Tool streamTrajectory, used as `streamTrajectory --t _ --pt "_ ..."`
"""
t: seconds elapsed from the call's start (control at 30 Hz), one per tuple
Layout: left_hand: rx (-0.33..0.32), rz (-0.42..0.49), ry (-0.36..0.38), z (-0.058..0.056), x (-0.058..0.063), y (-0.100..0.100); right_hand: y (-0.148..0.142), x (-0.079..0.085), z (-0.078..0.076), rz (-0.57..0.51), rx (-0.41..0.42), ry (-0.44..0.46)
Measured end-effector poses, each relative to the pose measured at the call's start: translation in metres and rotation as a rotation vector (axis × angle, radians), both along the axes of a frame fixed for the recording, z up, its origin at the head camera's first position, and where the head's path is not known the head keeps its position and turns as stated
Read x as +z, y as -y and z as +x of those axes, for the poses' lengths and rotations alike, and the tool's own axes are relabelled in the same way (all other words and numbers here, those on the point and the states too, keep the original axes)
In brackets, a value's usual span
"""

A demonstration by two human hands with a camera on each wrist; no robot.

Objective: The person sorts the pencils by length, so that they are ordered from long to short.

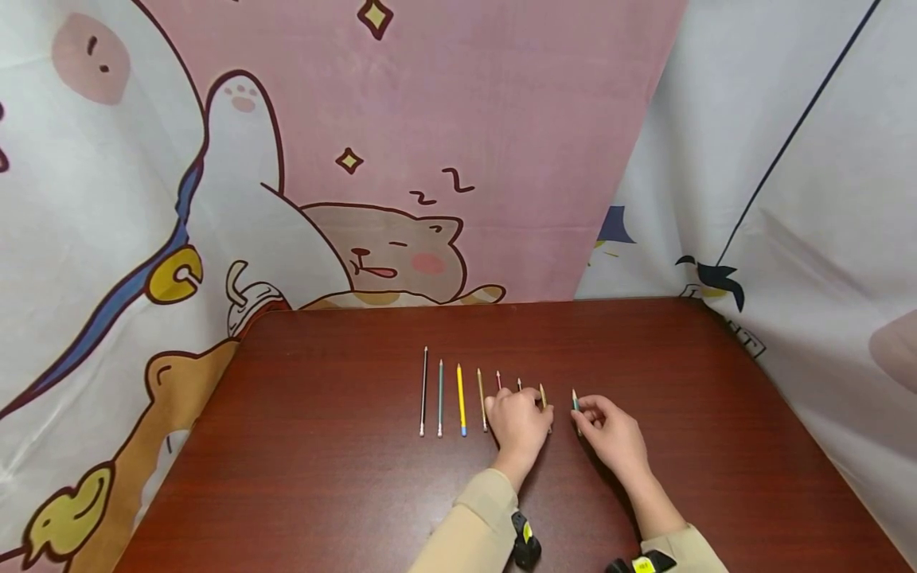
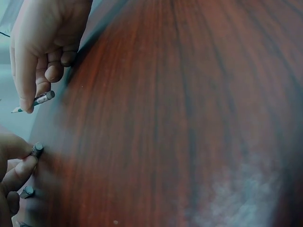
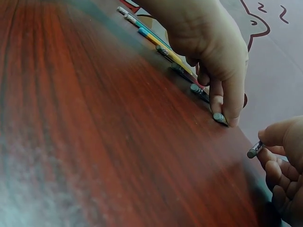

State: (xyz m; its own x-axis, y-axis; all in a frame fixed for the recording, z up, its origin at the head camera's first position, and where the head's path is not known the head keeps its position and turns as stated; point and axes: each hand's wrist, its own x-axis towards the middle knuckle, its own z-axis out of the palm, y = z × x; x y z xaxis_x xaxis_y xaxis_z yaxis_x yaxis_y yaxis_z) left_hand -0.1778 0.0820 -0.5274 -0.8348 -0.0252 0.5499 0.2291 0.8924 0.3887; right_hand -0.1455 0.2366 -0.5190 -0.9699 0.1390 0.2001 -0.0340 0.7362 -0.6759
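Observation:
My left hand [image 1: 517, 423] pinches a short gold pencil [image 1: 543, 393] at the right end of a row of upright-pointing pencils on the table. In the right wrist view, thumb and finger grip this pencil near its eraser end [image 3: 218, 117]. A short teal pencil [image 1: 575, 401] is pinched between thumb and fingers of my right hand [image 1: 614, 439], a little to the right of the row. Its eraser end [image 2: 47, 96] shows in the left wrist view. Partly hidden behind my left hand are a red pencil [image 1: 498, 377] and a dark pencil [image 1: 520, 383].
Further left lie a black pencil [image 1: 423, 391], a teal-grey pencil [image 1: 440, 398], a yellow pencil [image 1: 461, 398] with a blue end, and a brown pencil [image 1: 482, 402], side by side. The dark red wooden table [image 1: 322, 493] meets a cartoon-printed cloth [image 1: 530, 159] at its back edge.

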Motion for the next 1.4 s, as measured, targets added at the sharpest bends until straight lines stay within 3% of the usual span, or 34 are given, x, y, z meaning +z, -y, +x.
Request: streamTrajectory --t 0.53,0.8,0.9,1.03,1.4 --pt "-0.028 0.056 0.012 0.01 0.011 0.0 0.001 -0.001 -0.009 0.04 -0.005 0.062" --pt "-0.076 0.063 0.125 0.018 0.017 0.003 0.002 -0.002 -0.011 0.051 0.009 0.074" --pt "-0.102 0.055 0.17 0.022 0.019 0.005 0.002 -0.003 -0.012 0.058 0.009 0.073" --pt "-0.147 0.058 0.177 0.026 0.022 0.009 0.003 -0.004 -0.013 0.058 0.001 0.087" --pt "-0.332 0.162 0.281 0.029 0.025 0.026 0.005 -0.002 -0.014 0.066 -0.009 0.106"
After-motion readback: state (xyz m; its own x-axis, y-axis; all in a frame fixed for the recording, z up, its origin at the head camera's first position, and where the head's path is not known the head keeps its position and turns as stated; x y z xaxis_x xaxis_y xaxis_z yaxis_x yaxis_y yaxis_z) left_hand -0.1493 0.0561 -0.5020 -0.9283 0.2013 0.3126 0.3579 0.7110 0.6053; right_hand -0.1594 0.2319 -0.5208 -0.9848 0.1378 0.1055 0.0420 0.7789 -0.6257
